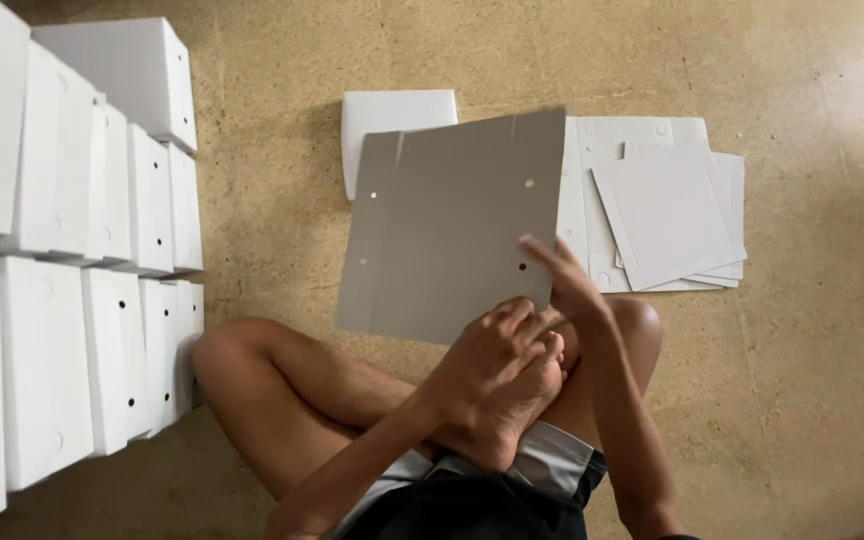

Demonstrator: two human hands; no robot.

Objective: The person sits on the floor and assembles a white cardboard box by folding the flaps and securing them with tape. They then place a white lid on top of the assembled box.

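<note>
Matt grey cardboard sheet [447, 230], smooth white card boxes [62, 260], rough, seemingly concrete floor [812, 330]

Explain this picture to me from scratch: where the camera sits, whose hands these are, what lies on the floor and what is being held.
There is one picture, taken by a camera worn on a person's head and looking down. The person sits cross-legged on a tan floor; the bare legs and a foot fill the lower middle.

Both hands belong to that person. The left hand and the right hand meet at the lower edge of a flat grey card sheet, which they hold up tilted above the floor. The sheet has fold lines and small punched holes.

On the left stand rows of white boxes, packed side by side. Beyond the sheet, on the right, lies a stack of flat white sheets. A white piece shows behind the held sheet's top edge; what it is cannot be told.
</note>
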